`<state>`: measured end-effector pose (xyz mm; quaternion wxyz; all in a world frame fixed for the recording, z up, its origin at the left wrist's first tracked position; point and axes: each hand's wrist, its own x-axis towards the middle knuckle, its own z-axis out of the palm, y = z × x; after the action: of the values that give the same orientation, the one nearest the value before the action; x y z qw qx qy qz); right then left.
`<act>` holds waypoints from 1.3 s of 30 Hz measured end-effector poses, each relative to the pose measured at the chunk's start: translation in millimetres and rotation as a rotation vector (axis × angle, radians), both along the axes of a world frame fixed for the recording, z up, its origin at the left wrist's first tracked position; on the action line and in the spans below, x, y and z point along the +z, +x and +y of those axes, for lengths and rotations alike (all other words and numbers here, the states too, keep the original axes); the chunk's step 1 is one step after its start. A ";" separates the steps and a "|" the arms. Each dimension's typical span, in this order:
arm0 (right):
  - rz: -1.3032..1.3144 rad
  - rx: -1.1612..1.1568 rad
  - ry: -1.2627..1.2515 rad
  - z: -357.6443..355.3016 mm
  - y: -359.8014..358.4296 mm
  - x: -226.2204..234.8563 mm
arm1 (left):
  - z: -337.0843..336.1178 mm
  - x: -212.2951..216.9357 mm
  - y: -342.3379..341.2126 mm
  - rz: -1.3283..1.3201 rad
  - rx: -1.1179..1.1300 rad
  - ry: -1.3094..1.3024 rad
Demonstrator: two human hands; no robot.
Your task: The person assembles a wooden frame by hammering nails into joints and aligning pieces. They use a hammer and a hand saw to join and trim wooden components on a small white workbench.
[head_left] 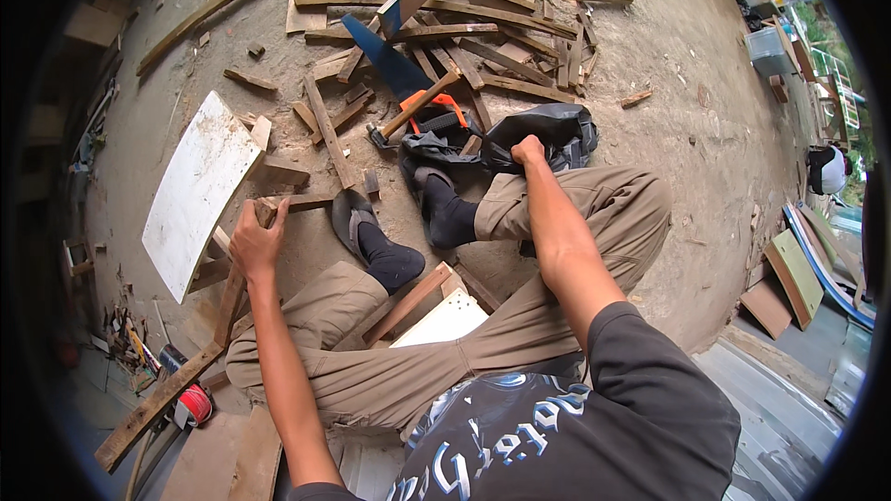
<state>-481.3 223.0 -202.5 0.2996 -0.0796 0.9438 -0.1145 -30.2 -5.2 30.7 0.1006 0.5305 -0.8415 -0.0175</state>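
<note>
My left hand (257, 239) is closed around the corner of a wooden frame (230, 306) made of joined battens, beside my left knee. A white board (200, 199) stands tilted just beyond it. Out in front, my right hand (529, 150) is closed on the edge of a black bag (561, 130) that lies by my feet; the fingertips are hidden. Across the bag's left side rests a hammer (420, 104) with a wooden handle. Next to it a handsaw (382, 57) with a blue blade and orange handle points away from me.
A pile of wooden battens (501, 14) covers the ground ahead. Between my legs are more battens and a white panel (441, 320). A red-and-white spool (195, 404) sits at lower left. Boards (794, 278) lean at the right, where another person (826, 170) appears farther off.
</note>
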 end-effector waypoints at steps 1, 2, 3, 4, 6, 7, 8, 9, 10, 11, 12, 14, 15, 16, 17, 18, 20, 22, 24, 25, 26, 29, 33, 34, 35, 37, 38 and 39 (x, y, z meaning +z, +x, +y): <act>0.019 0.024 -0.018 0.7 -1.9 -0.9 | -0.1 0.1 -3.3 0.004 -0.004 -0.007; 0.039 0.049 -0.035 1.3 -3.7 -1.7 | -0.6 -0.3 -6.7 0.008 -0.007 -0.014; 0.049 0.085 -0.049 0.1 2.2 -1.2 | 1.6 -0.4 -4.7 0.003 0.001 -0.017; 0.052 0.033 -0.069 -2.1 6.6 -0.3 | 1.9 0.2 -3.8 -0.009 0.001 -0.019; 0.064 -0.069 -0.110 -7.5 9.2 1.5 | 0.6 1.9 -4.8 -0.024 0.002 -0.024; 0.040 -0.065 -0.098 -9.2 10.8 1.6 | 1.1 2.5 -5.1 -0.027 0.011 -0.019; 0.016 -0.061 -0.085 -10.5 12.9 1.7 | 2.0 3.2 -5.1 -0.030 0.021 -0.015; -0.004 -0.061 -0.078 -12.5 11.9 -0.6 | 0.6 4.2 -7.1 -0.028 0.028 -0.015; 0.027 -0.188 -0.111 -14.4 13.4 -3.5 | -0.4 3.6 -7.7 -0.024 0.015 -0.012; 0.058 -0.316 -0.144 -15.9 16.3 -6.7 | -0.9 1.8 -7.5 -0.021 0.002 -0.009; 0.083 -0.439 -0.172 -19.8 22.2 -7.6 | -1.1 2.3 -5.5 -0.022 -0.006 -0.003; 0.060 -0.416 -0.165 -23.7 21.8 -5.6 | -3.6 2.8 -5.6 -0.020 0.003 0.024; 0.050 -0.406 -0.161 -22.2 19.4 -5.1 | -3.3 4.1 -6.9 -0.017 0.007 0.039; 0.036 -0.432 -0.148 -24.3 17.5 -5.4 | -3.5 3.9 -6.5 -0.034 0.012 0.034; 0.028 -0.424 -0.136 -23.2 17.5 -5.6 | -3.8 3.0 -5.8 -0.051 0.017 0.030; 0.022 -0.417 -0.127 -22.0 17.2 -2.3 | -4.7 2.8 -5.5 -0.065 0.021 0.024; 0.023 -0.358 -0.089 -20.1 13.0 -9.5 | -7.9 3.1 -6.5 -0.042 0.012 0.018; 0.049 -0.178 -0.034 -18.8 14.4 -6.8 | -9.0 5.0 -1.9 -0.003 0.024 0.047; 0.077 -0.081 -0.008 -14.9 16.3 1.3 | -12.5 1.2 -0.6 0.009 -0.019 0.042; 0.086 -0.065 -0.014 -15.2 19.3 10.7 | -15.5 -2.2 5.4 -0.020 -0.026 0.027; 0.093 -0.003 -0.022 -13.9 23.3 22.6 | -17.9 -4.8 9.5 -0.021 -0.041 0.022; 0.152 0.042 0.006 -8.5 16.7 51.7 | -20.4 0.3 9.0 -0.004 -0.057 0.033; 0.456 0.107 -0.218 -6.4 7.4 101.1 | -21.0 -2.6 17.5 0.063 -0.075 0.047; 0.519 0.169 -0.370 -12.4 0.7 114.7 | -20.6 -2.9 18.5 0.073 -0.052 0.134; 0.579 0.232 -0.524 -19.7 -2.6 126.3 | -22.9 -4.4 23.4 0.162 -0.111 0.093; 0.539 0.204 -0.763 -50.1 21.3 167.5 | -27.3 -13.0 34.3 0.340 -0.231 0.008; 0.450 0.229 -0.869 -62.9 36.4 183.7 | -24.0 -7.7 33.7 0.321 -0.223 0.025; 0.297 0.278 -1.057 -75.2 57.1 193.7 | -19.0 -7.6 36.8 0.306 -0.205 -0.003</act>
<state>-424.2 147.8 -8.8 0.0950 -0.3577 0.7707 -0.5187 6.7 -24.2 23.1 0.2261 0.4330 -0.8660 -0.1071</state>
